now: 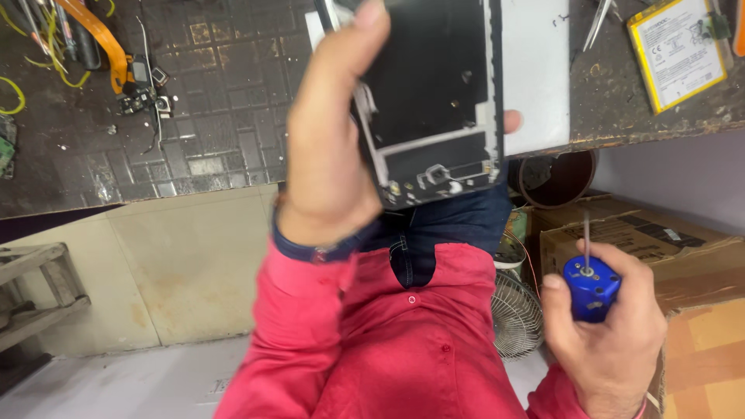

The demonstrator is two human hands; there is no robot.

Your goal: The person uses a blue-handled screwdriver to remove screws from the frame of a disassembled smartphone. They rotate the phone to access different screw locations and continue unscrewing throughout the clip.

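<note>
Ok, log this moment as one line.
left hand: holds opened black phone frame | right hand: grips blue-handled screwdriver, tip up | yellow-edged flat battery: on dark workbench

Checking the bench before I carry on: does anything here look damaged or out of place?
The phone in the left hand is open, its back cover off and inner frame bare. A loose battery lies askew on the workbench. The right hand grips a blue screwdriver.
</note>
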